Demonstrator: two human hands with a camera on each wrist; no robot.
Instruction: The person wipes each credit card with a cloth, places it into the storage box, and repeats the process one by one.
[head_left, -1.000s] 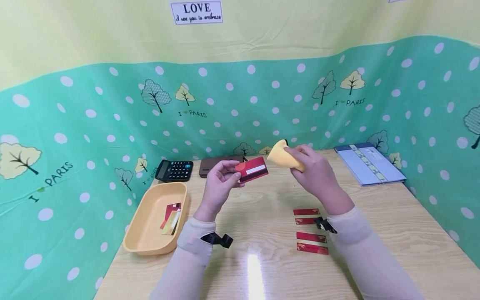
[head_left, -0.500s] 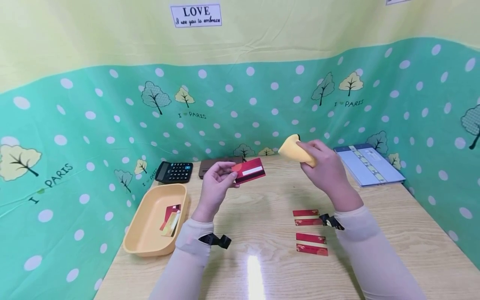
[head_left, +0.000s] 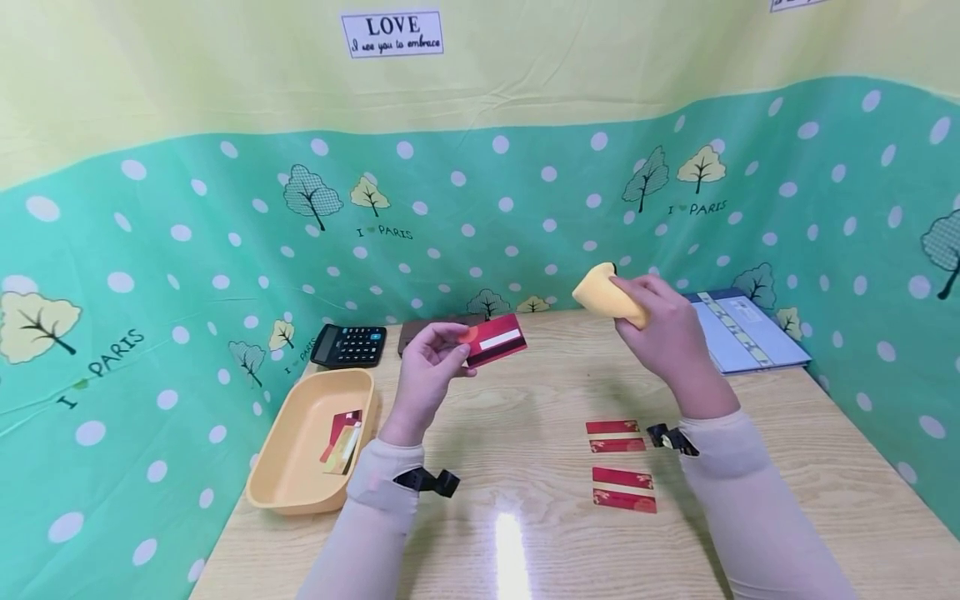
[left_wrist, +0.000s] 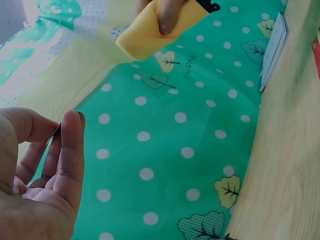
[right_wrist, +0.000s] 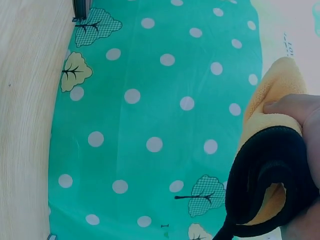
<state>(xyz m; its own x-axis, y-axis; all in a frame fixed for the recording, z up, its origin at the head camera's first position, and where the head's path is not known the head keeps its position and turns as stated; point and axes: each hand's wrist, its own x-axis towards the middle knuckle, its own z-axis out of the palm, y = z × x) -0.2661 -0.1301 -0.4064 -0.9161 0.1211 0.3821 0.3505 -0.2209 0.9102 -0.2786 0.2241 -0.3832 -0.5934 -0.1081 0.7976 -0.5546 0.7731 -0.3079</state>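
Note:
In the head view my left hand [head_left: 429, 371] pinches a red card [head_left: 495, 342] with a white strip and a dark stripe, raised above the table. From the left wrist view only the card's thin edge shows between thumb and fingers. To the right, my right hand [head_left: 667, 337] grips a folded yellow cloth [head_left: 609, 296] in the air, apart from the card. The right wrist view shows the cloth's dark border [right_wrist: 260, 145] curled into a loop below the thumb. Red cards with a pale stripe [head_left: 624, 489] lie on the table below the right hand.
A yellow tray [head_left: 300, 487] at the left holds a few red and gold cards [head_left: 343, 446]. Behind it sits a black calculator [head_left: 348, 346], beside a brown wallet-like item [head_left: 412, 332]. A blue folder [head_left: 738, 329] lies at the back right, and a patterned curtain [head_left: 480, 200] encloses the table.
My right hand has moved right and slightly up with the cloth, away from the card. The left hand has shifted slightly left, still pinching the red card.

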